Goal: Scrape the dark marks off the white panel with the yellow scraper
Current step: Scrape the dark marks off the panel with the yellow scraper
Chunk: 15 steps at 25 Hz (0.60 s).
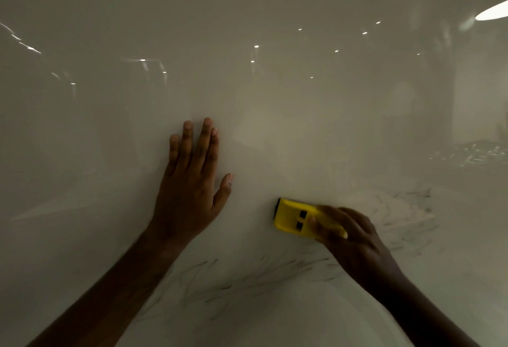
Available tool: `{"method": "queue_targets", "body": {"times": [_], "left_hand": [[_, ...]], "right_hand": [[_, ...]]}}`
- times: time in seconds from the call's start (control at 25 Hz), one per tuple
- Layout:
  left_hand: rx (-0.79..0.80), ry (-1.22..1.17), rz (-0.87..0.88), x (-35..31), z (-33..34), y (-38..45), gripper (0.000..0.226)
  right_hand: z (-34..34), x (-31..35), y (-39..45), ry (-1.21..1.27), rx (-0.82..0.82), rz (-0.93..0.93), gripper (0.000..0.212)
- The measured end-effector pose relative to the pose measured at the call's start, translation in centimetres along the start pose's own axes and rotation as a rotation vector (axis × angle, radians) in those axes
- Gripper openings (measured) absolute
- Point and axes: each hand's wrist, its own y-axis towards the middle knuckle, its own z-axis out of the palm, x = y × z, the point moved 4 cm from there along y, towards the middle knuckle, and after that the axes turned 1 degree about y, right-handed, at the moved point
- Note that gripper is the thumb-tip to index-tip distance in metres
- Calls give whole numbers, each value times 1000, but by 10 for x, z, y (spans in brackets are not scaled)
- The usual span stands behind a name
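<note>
A glossy white panel [275,99] fills the whole view. My right hand [354,239] grips the yellow scraper [295,219], whose dark edge at its left end lies against the panel. My left hand [192,181] rests flat on the panel to the left of the scraper, fingers spread, holding nothing. Dark streaky marks [247,283] run across the panel below both hands. More dark marks [406,223] lie to the right of my right hand.
The panel mirrors ceiling lights [255,46] and a bright lamp [492,11] at the upper right. A blurred reflection of cluttered objects [478,151] shows at the right edge.
</note>
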Motion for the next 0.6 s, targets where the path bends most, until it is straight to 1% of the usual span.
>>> {"method": "queue_targets", "body": {"times": [0.08, 0.12, 0.24, 0.36, 0.44, 0.52, 0.6], "left_hand": [[1, -1, 5, -6, 2, 3, 81], [2, -1, 8, -7, 2, 5, 81], [13, 7, 18, -15, 4, 9, 81], [23, 3, 34, -28, 6, 15, 80], [22, -5, 44, -39, 8, 22, 80], [19, -11, 51, -49, 10, 27, 80], [17, -16, 65, -57, 12, 32, 79]], "right_hand": [[-1, -11, -26, -12, 60, -15, 48], [-5, -20, -32, -15, 47, 23, 50], [-25, -53, -18, -11, -80, 188, 54], [-30, -62, 14, -12, -164, 214, 50], [-21, -51, 16, -9, -136, 163, 48], [-11, -37, -7, -28, -31, 77, 48], [-18, -44, -32, -43, 32, 51, 49]]}}
